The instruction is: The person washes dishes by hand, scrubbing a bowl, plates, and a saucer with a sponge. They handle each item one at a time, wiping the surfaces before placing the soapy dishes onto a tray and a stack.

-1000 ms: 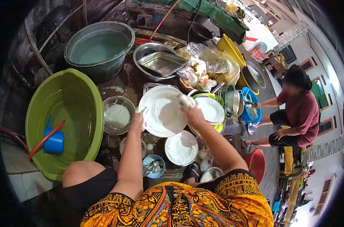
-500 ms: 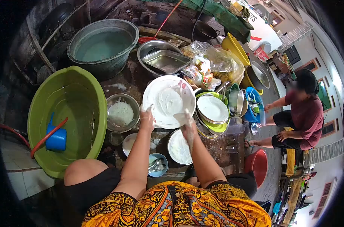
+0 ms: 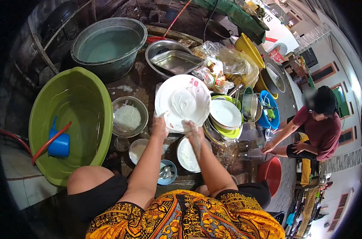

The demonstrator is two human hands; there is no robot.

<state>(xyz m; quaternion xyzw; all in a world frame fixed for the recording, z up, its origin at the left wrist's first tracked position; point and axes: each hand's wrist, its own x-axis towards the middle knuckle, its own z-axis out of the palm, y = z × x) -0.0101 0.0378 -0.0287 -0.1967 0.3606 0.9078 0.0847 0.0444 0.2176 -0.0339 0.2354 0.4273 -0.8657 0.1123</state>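
Note:
A white plate [image 3: 182, 99], smeared with suds and marked with red at its upper right edge, is held up over the work surface. My left hand [image 3: 160, 126] grips its lower left rim. At the lower right rim my right hand [image 3: 193, 132], wet with foam, has its fingers closed on the edge. Just below sits another foam-covered plate [image 3: 189, 155]. A metal bowl of suds [image 3: 143, 117] stands left of my left hand, with a small bowl [image 3: 137, 149] nearer to me. Spoons lie in a blue bowl [image 3: 172, 177].
Left, a green basin [image 3: 102, 99] holds water and a blue dipper [image 3: 59, 145]; a grey tub [image 3: 129, 63] stands behind. Stacked plates [image 3: 226, 113], rubbish bags [image 3: 238, 67] and a blue basin [image 3: 273, 123] are right. A person [image 3: 322, 131] reaches toward glasses; a red bucket [image 3: 271, 175] is near.
The plate has turned counterclockwise and shifted slightly right, its red mark now nearer the top. My right hand slid inward along the lower rim. The other person's arm moved lower toward the glasses.

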